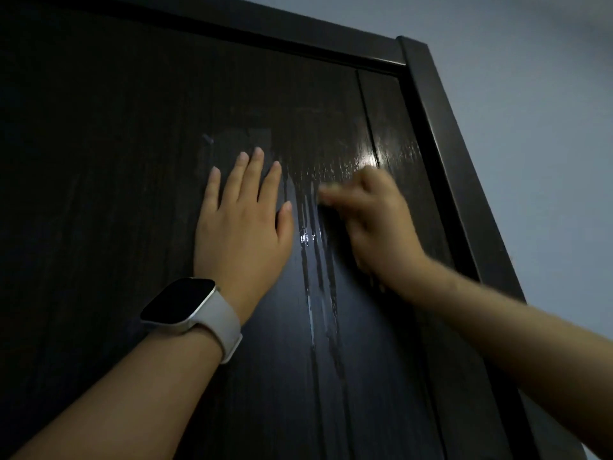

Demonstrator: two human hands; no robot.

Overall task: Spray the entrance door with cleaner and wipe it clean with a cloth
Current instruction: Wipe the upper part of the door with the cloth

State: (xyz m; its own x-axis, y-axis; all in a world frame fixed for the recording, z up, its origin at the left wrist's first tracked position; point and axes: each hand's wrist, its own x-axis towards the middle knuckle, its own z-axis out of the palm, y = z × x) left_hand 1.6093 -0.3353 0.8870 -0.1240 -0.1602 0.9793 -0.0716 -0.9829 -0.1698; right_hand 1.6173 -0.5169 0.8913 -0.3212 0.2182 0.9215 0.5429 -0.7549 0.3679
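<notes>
Dark wood-grain door point(139, 161) fills the view, with wet streaks point(315, 260) running down between the two hands. Left hand point(242, 227) lies flat on it, fingers point(255, 171) straight and slightly spread; a white watch point(189, 310) sits on that wrist. Right hand point(371, 220) is blurred, fingers curled (what they hold, I cannot tell), near the dark frame point(441, 134) and pale wall point(530, 127).

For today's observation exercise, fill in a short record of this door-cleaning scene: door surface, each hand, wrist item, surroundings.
door surface: dark wood-grain door, wet streaks running down between the hands
left hand: flat on the door, fingers straight
right hand: blurred, curled; whether it holds a cloth cannot be told
wrist item: watch on left wrist
surroundings: dark frame, pale wall
</notes>
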